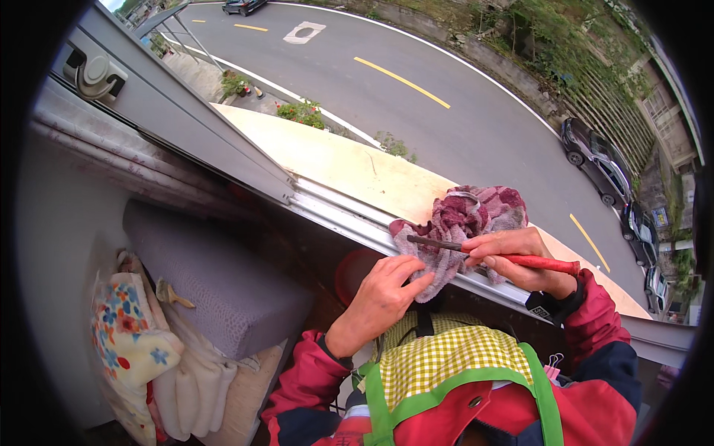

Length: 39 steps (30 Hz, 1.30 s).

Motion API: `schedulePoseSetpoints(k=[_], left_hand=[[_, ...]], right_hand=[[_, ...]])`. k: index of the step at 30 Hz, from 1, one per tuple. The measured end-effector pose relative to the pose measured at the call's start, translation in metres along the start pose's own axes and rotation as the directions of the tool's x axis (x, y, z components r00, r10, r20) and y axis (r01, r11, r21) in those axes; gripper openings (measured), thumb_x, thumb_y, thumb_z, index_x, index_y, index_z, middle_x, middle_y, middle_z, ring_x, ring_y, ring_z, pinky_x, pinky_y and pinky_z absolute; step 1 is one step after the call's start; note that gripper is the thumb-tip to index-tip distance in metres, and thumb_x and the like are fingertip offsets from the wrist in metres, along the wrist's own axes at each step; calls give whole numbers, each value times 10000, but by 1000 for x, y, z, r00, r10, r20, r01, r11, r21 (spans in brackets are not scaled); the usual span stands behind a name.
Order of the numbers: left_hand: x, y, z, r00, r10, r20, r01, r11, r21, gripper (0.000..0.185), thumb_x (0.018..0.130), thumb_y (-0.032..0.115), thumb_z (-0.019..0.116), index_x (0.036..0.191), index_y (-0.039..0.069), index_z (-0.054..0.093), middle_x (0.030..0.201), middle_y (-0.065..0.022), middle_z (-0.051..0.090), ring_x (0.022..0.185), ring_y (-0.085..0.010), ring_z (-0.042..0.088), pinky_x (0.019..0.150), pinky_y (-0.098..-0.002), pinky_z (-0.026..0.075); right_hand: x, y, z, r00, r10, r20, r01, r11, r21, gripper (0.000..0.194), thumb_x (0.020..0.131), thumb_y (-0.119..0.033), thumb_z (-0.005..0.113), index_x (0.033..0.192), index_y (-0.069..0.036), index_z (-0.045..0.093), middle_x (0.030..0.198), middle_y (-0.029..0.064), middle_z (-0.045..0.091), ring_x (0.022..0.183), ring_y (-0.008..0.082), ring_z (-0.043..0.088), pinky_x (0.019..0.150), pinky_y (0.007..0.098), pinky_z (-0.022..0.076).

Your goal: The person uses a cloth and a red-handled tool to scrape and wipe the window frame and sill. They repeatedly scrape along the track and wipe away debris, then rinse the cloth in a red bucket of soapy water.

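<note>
My right hand (524, 259) is closed around the red handle of a slim tool (535, 263), which looks like a screwdriver. Its dark, narrow shaft points left, over a crumpled maroon and grey towel (452, 228). The towel is draped across the white window track (340, 214) and the pale wooden board outside it. My left hand (385, 295) is at the towel's near lower edge, thumb and forefinger spread; whether it pinches the fabric cannot be told. Part of the track lies hidden beneath the towel.
A grey window sash (189, 106) with a latch stands at left. Past the wooden board (334, 161) are a road and parked cars. Indoors at left are a grey cushioned block (217, 279), a floral blanket (134, 329) and a small brush (173, 295). A red round container (357, 273) sits below the track.
</note>
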<state>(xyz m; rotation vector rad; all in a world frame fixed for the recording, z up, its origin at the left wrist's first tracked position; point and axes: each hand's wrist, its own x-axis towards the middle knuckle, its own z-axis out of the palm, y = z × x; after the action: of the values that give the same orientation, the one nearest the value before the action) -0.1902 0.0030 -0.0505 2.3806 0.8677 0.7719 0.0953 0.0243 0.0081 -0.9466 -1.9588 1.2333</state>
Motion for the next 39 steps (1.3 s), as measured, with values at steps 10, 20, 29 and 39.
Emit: schedulePoseSetpoints(k=[10,20,29,39], left_hand=[[-8,-7,-6,997,-74,-38,76,996,52,376,757,-45,673,1126,24,683,1227,-136,630,1260,-337,572,1069,-480,438],[-10,-28,-17,984,-134,-115,152,974,167,272,833,-7,667,1104,-11,688,1206,-181,645,1233,-377,584,1066,-495,456],[-17,-97,-62,916,-253,-313,374,822,430,291,851,-29,611,1137,-26,666,1230,-219,639,1242,-394,576,1100,-498,431],[-11,-45,-37,966,-191,-174,220,960,170,380,767,-96,595,1136,-38,660,1224,-193,663,1235,-389,591,1079,-479,461]], right_hand=[[2,17,34,971,200,-133,-169,961,218,212,980,9,568,1143,75,688,1081,177,732,956,221,740,840,324,591],[43,31,65,987,-97,-125,79,987,-136,268,949,-31,625,1201,49,672,991,162,742,829,211,744,768,312,594],[176,57,128,926,-358,-123,318,912,-260,188,972,-180,596,1051,-23,663,926,168,703,839,341,709,720,383,585],[92,43,83,968,-190,-166,160,971,-177,198,917,-98,666,1080,-5,730,927,164,750,812,279,753,718,333,609]])
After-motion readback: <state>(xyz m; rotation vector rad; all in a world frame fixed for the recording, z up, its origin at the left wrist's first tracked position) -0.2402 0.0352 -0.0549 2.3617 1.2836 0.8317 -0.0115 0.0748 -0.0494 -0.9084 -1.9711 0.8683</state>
